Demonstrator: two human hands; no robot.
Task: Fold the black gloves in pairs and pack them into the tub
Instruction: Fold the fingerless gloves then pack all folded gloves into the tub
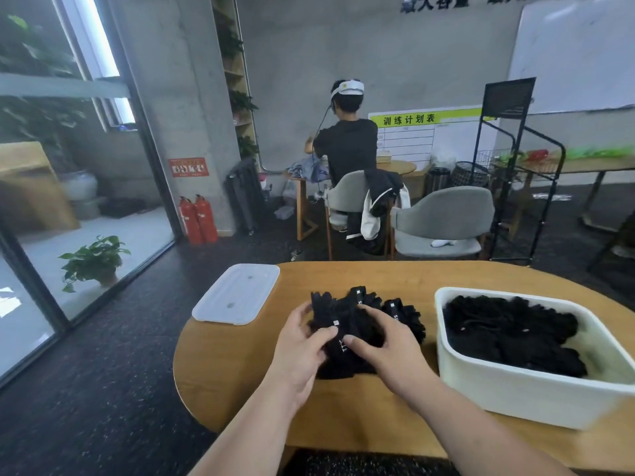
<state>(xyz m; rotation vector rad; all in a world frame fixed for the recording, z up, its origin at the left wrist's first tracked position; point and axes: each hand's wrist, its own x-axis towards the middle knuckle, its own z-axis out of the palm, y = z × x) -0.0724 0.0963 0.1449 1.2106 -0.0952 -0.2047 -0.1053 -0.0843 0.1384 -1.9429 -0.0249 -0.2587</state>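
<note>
A heap of black gloves (357,324) with small white labels lies in the middle of the wooden table (240,383). My left hand (302,345) grips the heap's left side, thumb on top of a glove. My right hand (385,341) grips the same bundle from the right, fingers curled over it. More loose gloves (405,314) fan out behind my right hand. To the right stands the white tub (529,389), holding several black gloves (508,331).
The tub's white lid (237,293) lies flat at the table's far left edge. Beyond the table are two grey chairs (443,221), a seated person (347,146) facing away, and a black wire rack (515,166). A glass wall stands at left.
</note>
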